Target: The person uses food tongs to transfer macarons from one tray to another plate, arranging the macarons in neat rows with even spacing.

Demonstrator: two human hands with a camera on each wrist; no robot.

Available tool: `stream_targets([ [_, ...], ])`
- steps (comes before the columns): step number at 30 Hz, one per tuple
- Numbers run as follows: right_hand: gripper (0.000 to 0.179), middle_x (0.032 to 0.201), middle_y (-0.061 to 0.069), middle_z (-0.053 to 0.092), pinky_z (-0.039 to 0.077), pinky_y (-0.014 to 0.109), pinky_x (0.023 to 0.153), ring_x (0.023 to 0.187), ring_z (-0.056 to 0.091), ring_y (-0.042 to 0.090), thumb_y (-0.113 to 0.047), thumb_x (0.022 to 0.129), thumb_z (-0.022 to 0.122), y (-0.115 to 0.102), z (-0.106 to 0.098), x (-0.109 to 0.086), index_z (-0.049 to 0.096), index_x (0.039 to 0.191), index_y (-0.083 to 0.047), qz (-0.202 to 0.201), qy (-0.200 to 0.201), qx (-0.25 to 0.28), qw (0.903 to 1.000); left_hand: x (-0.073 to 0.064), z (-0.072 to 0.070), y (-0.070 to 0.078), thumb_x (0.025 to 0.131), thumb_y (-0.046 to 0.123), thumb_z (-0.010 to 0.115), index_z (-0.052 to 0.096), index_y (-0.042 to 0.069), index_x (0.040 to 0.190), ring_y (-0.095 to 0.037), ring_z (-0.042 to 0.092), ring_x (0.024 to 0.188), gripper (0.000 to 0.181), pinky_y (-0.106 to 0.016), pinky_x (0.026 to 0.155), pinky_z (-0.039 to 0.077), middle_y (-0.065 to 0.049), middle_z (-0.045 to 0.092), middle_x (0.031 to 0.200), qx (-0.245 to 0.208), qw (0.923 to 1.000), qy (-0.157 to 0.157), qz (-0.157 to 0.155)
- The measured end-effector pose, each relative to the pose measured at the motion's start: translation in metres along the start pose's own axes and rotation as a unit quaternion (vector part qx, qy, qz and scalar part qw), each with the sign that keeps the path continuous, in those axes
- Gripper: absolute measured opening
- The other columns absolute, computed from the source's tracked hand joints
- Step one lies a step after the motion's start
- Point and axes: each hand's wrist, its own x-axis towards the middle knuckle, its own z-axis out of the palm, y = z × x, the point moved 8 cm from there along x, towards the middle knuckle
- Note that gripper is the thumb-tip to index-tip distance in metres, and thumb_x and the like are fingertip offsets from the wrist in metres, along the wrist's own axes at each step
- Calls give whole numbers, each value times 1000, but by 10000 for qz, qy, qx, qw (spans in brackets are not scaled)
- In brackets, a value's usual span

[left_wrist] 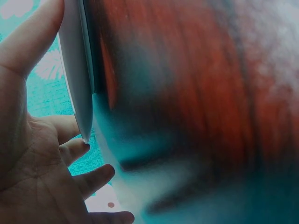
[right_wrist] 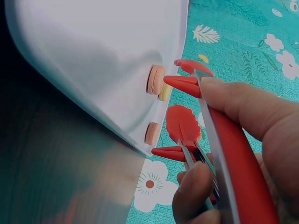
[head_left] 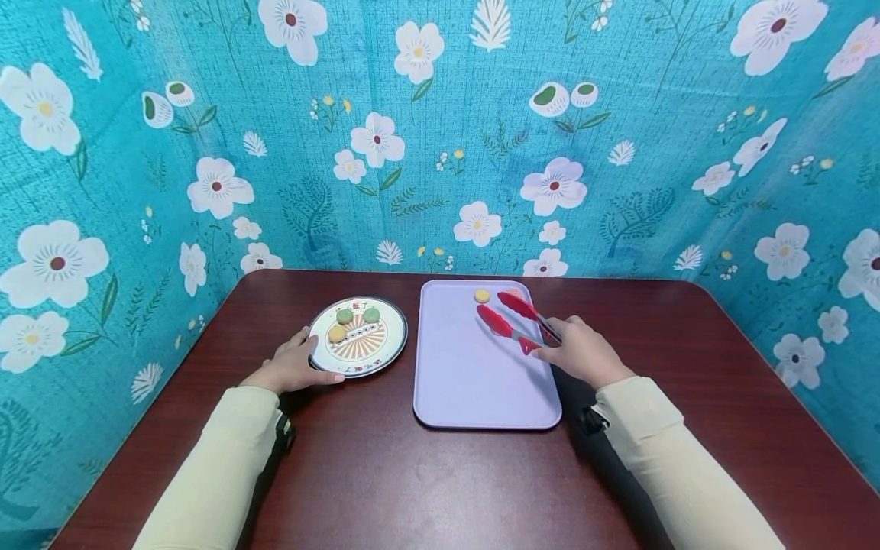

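My left hand holds the round patterned plate at its left and near rim, thumb in front and fingers along the side. Two green macarons and a yellow macaron lie on that plate. With my right hand I grip red-tipped tongs, their arms spread, above the far right part of the lilac tray. Near the tong heads, a yellow macaron and two pink macarons sit on the tray. The tongs partly cover the pink ones in the head view.
Plate and tray stand apart on a dark reddish-brown table. A turquoise cloth with white flowers hangs behind the table and along its sides.
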Motion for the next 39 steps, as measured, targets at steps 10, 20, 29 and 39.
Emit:
stream_targets([
  [10,78,108,24,54,56,41,70,87,56,29,-33,81,77,-1,0,9,45,139,7,-20,-33,-29,10000,4,2,-3,74,56,74,17,-5,151,-52,8,138,113,-77,103,8,-28,4,156,-6,10000,-32,-74],
  [20,77,117,28,53,56,47,80,100,55,36,-32,82,76,-2,4,15,44,139,8,-24,-90,-38,9999,3,2,-2,73,55,75,18,-5,151,-52,9,137,114,-77,103,8,-28,5,156,-41,9999,-56,-111],
  [29,79,123,28,51,57,45,78,106,53,38,-30,82,76,-4,5,19,41,141,8,149,-197,107,9996,2,1,-1,74,55,75,18,-5,150,-52,9,137,113,-77,103,10,-29,5,155,9,10000,-31,-69],
  [39,77,124,27,52,57,46,79,107,53,38,-30,82,77,-8,6,24,43,140,6,163,-257,35,9995,4,2,-4,74,55,75,17,-4,151,-52,9,137,113,-76,103,8,-27,4,156,-7,9999,-37,-111],
])
